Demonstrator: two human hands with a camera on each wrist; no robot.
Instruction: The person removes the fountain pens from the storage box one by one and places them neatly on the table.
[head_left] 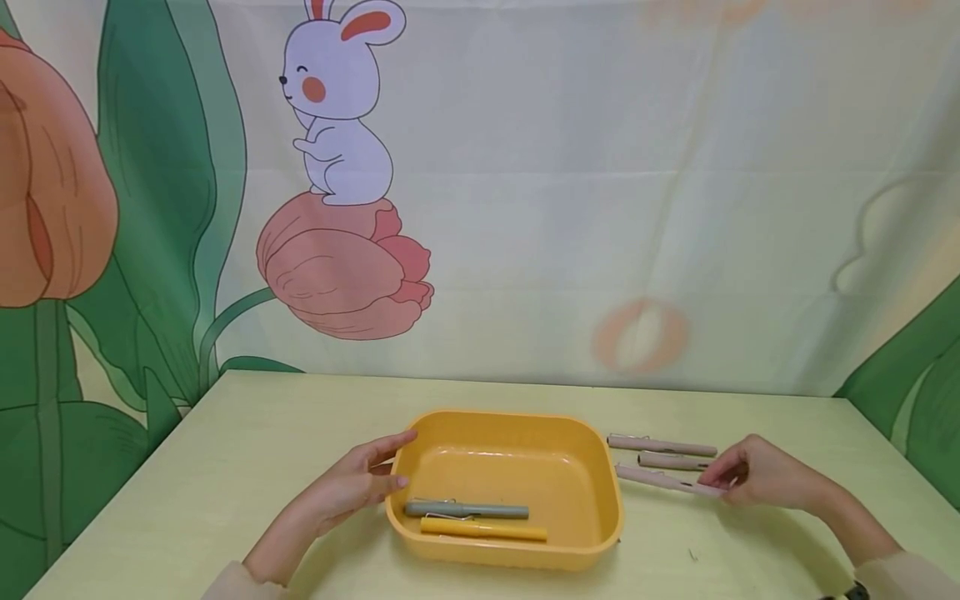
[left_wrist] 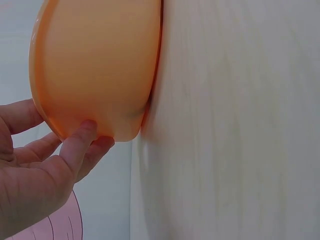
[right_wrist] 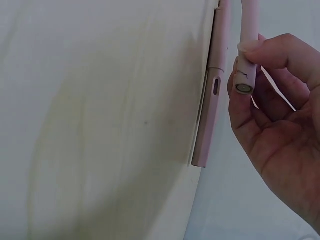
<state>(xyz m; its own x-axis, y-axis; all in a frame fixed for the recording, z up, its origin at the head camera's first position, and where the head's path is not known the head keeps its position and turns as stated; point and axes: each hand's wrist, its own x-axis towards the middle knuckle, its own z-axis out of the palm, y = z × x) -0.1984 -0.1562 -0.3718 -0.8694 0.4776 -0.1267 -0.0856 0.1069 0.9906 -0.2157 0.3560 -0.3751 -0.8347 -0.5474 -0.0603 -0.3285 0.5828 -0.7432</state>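
My left hand (head_left: 352, 479) grips the left rim of a yellow plastic tray (head_left: 502, 554), with fingertips over the edge. In the left wrist view, that hand (left_wrist: 40, 185) has fingers on both sides of the tray wall (left_wrist: 100, 65). A grey-green pen (head_left: 480, 510) and a yellow pen (head_left: 495, 530) lie side by side inside the tray, near its front. To the right, my right hand (head_left: 765, 475) pinches one end of a pale pink pen (head_left: 652, 477) between thumb and fingers. The right wrist view shows the held pen (right_wrist: 247, 55) above the table.
Two more pinkish-beige pens, a rear one (head_left: 667, 446) and a middle one (head_left: 667, 460), lie on the pale green table (head_left: 300, 408) right of the tray. A tiny dark scrap (head_left: 693, 554) lies at front right. Behind the table hangs a printed cloth (head_left: 525, 208) with a rabbit and tulips.
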